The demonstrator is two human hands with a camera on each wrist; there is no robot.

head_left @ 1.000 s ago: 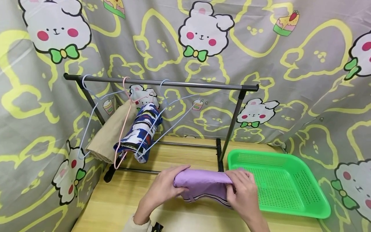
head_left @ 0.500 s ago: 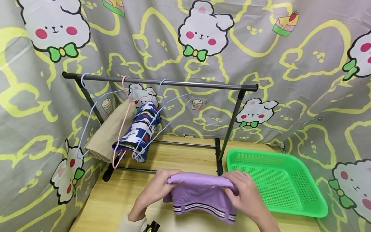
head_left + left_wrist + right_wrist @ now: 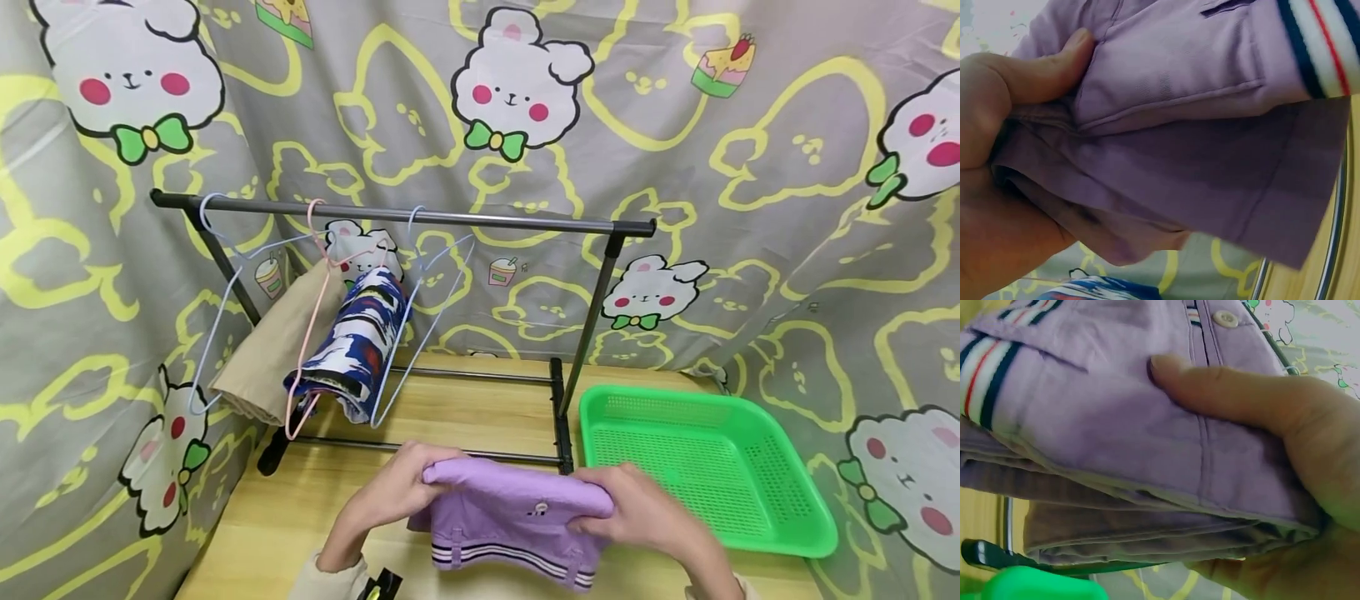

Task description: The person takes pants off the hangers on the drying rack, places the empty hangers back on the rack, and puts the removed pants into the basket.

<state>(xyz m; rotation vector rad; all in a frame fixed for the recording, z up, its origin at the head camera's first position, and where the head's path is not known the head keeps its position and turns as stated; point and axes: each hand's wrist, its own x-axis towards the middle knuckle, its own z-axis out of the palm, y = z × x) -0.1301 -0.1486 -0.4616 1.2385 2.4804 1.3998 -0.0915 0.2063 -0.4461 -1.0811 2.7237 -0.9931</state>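
Observation:
A folded purple garment (image 3: 517,517) with a striped band along its lower edge and a button is held up in front of the rack. My left hand (image 3: 401,492) grips its left end; in the left wrist view the thumb of that hand (image 3: 1016,150) lies on the cloth (image 3: 1179,69). At the other end my right hand (image 3: 637,508) pinches the garment, and the right wrist view shows this hand (image 3: 1285,437) with its thumb over the fabric (image 3: 1122,425) near the button (image 3: 1225,319) and fingers underneath.
Behind stands a dark metal rack (image 3: 517,221) with blue hangers, one at the right (image 3: 431,329), a pink hanger (image 3: 303,358), a beige garment (image 3: 273,350) and a blue-white patterned one (image 3: 356,346). A green basket (image 3: 821,533) sits at the right.
Both hands have lowered the purple garment slightly, and its striped band and button have come into view. The right-hand blue hanger has swung round on the bar.

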